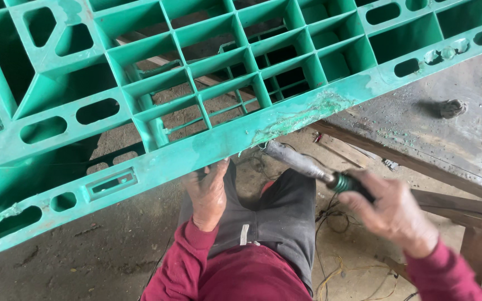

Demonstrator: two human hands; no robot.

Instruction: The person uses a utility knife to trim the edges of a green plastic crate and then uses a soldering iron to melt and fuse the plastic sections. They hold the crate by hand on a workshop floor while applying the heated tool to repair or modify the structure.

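A large green plastic pallet (157,100) fills the upper part of the head view, tilted, with a rough, melted-looking patch on its near rail (302,114). My left hand (208,192) presses up against the underside of that rail, fingers spread. My right hand (389,209) grips the dark handle of a long metal-tipped tool (302,160). The tool's tip sits just under the rail, close to the rough patch. Both sleeves are dark red.
A grey worn bench top (453,128) with a wooden frame stands at the right. My knees in dark trousers (274,217) are below. Loose wires (336,273) lie on the dirt floor (85,262) near my right leg.
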